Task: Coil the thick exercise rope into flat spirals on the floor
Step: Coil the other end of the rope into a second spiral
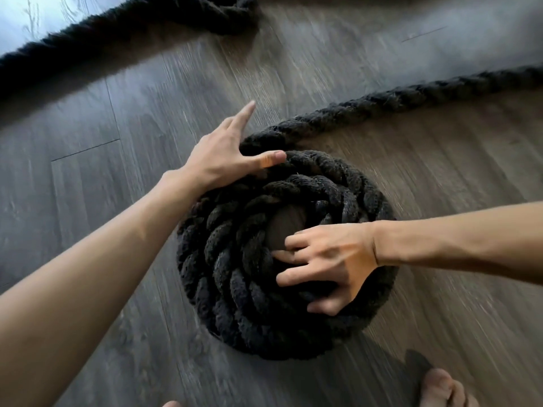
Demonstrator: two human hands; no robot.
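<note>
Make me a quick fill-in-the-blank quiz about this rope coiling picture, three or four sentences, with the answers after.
1. The coil is wound from thick ____ rope.
2. The right hand rests near the coil's ____.
3. The tail leaving the coil runs toward the picture's ____ edge.
4. A bare ____ shows at the bottom right corner.
Answers: black; centre; right; foot.
</note>
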